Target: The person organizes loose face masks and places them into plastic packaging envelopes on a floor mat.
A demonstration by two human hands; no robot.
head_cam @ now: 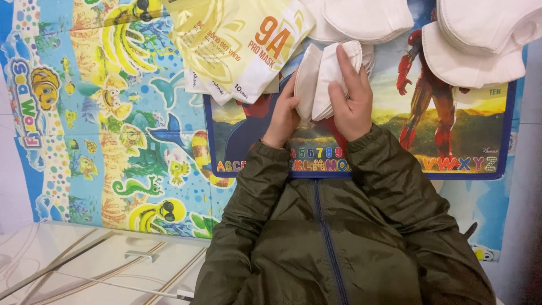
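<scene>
White folded masks [326,79] sit pinched between the left hand [282,116] and right hand [353,101]; the loose stack could fan apart and slip onto the picture board [480,147].

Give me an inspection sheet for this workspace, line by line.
Surface: picture board with coloured letters along its edge, lying on a sea-animal play mat.
Job's things: small stack of folded white masks.
Clutter: yellow-and-white mask packets; loose white masks at top right.
Grippers: left hand and right hand both grip the stack.
Cables: thin white cord at lower left.
Surroundings: green jacket sleeves; pale tiled floor.
</scene>
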